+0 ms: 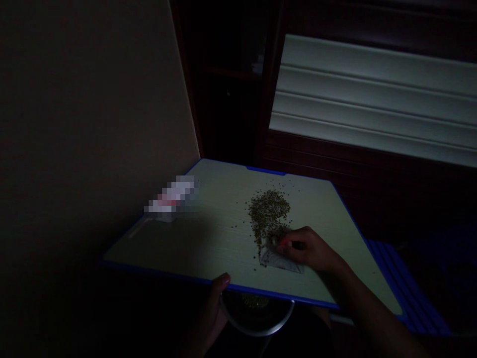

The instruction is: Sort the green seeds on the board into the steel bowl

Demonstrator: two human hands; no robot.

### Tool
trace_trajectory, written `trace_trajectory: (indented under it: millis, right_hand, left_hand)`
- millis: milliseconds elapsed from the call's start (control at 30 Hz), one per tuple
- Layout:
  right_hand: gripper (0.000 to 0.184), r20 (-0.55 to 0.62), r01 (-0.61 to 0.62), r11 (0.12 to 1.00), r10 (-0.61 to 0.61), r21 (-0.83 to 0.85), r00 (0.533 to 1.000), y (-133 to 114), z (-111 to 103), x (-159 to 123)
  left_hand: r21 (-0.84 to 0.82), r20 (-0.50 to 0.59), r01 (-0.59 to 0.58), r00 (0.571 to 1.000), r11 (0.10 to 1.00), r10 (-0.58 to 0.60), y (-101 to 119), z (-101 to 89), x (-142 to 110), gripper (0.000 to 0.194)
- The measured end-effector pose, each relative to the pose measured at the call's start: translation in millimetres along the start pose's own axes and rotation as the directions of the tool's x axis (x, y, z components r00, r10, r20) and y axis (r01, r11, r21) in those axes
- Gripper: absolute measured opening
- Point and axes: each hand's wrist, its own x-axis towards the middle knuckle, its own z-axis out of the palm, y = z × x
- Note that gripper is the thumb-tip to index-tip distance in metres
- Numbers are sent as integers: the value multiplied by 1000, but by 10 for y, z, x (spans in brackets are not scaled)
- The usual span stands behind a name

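Observation:
A heap of small greenish grains [269, 213] lies on a pale tabletop with a blue rim [179, 276]. My right hand [311, 248] rests on the table just right of the heap, fingers closed on a small whitish card or packet [278, 259] that lies flat against the grains. Below the table's near edge my left hand [214, 308] grips a round metal bowl [257, 311], thumb over its rim. A few grains show inside the bowl. The room is very dark.
A blurred white and red object [173, 199] sits near the table's left edge. A wall stands at left, dark wooden furniture and a pale slatted panel [372, 94] behind. A blue slatted seat [406, 283] is at right.

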Motion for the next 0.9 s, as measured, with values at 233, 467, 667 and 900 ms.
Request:
trace_trajectory:
  millis: [233, 467, 667, 900]
  right_hand:
    - [20, 16, 17, 1000, -17, -13, 1000, 14, 15, 4]
    - [20, 109, 93, 994, -85, -64, 990, 4, 25, 13]
    - [24, 125, 120, 991, -112, -65, 986, 36, 39, 13]
    - [24, 20, 55, 998, -55, -7, 998, 35, 0, -34]
  left_hand:
    - [9, -14, 10, 1000, 1000, -10, 4, 17, -21, 57]
    - [13, -52, -64, 997, 998, 64, -23, 57, -33, 54]
    - [28, -52, -17, 998, 999, 19, 28, 49, -36, 48]
    - [-2, -33, -52, 998, 999, 52, -19, 7, 13, 59]
